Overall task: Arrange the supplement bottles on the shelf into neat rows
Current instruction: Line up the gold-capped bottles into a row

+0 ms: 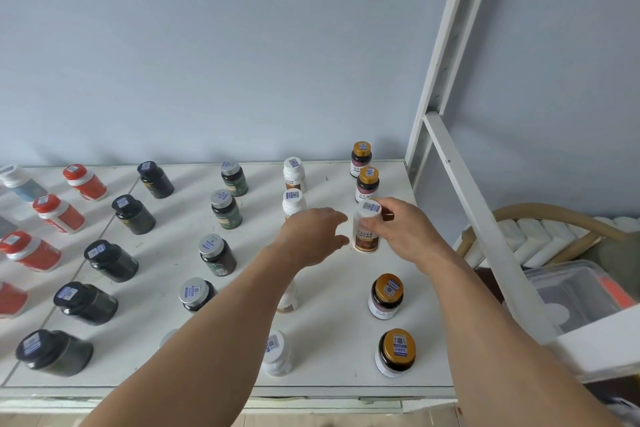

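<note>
Head cam: right hand [403, 230] pinched white bottle [366, 228] at cap, standing in gold-cap column on shelf [332, 340]. Left hand [311, 236] spread beside, probably not touching. Next: shift it to white column w/ 2 others.

Storeroom or stockroom corner, possibly in a home. White metal rack [446, 55] against a plain pale blue wall [225, 62]; its shelf [332, 340] carries supplement bottles [221, 208] sorted by kind in columns, each cap bearing a barcode sticker [403, 343]. Beside the rack: a clear plastic bin [575, 291] and a cane chair [540, 218].
</note>
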A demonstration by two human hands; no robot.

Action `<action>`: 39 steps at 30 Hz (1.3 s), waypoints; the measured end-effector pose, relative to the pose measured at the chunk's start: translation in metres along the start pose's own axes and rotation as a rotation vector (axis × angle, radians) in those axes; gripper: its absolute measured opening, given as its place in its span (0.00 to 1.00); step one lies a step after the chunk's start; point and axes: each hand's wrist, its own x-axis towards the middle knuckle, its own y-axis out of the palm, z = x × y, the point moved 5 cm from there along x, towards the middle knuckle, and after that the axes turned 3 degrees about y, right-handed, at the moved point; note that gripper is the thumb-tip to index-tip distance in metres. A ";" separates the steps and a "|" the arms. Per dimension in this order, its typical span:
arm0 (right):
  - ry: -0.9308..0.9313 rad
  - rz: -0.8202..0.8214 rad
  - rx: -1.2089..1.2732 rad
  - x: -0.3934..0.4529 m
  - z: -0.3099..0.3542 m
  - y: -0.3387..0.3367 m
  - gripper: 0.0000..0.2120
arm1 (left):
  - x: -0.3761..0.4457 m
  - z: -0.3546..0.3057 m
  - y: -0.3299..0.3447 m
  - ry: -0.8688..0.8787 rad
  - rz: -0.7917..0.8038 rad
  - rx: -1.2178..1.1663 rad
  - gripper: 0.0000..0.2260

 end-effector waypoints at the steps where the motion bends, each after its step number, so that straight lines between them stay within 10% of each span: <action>1: -0.005 0.014 -0.005 0.001 0.000 0.004 0.20 | -0.001 0.002 -0.003 0.019 -0.032 0.061 0.20; 39: 0.078 0.030 -0.079 0.016 0.038 0.151 0.21 | -0.036 0.132 -0.014 0.115 -0.241 0.159 0.13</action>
